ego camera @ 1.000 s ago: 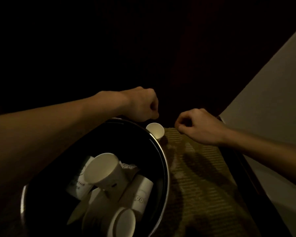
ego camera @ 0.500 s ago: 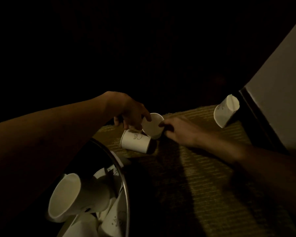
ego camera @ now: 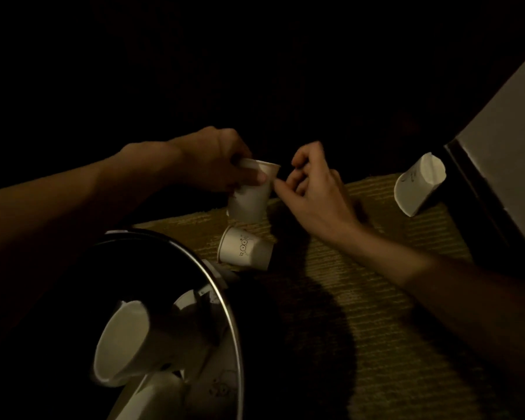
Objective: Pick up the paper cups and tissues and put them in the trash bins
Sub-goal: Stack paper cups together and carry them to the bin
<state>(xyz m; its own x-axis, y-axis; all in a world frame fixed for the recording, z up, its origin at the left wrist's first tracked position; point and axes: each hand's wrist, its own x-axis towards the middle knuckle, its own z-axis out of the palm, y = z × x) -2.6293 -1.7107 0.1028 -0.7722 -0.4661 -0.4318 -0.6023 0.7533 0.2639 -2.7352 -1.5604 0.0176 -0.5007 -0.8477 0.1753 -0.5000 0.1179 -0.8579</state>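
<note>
A printed paper cup (ego camera: 244, 249) lies on its side on the ribbed carpet (ego camera: 361, 286) beside the round metal-rimmed trash bin (ego camera: 225, 301), which holds more cups; a crushed cup (ego camera: 419, 184) lies near the wall. The left hand (ego camera: 212, 162) grips a white cup (ego camera: 250, 192) above the carpet. The right hand (ego camera: 312, 189), fingers loosely curled, holds nothing beside its rim.

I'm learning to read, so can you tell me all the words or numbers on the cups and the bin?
Cup lying on the carpet: a small dark print with round shapes, too blurred to read.
Cup by the wall: faint marks, too dim to read.
Cup in the left hand: no print can be made out.
Cups in the bin: a faint print on one, unreadable.
So nothing here can be read.
</note>
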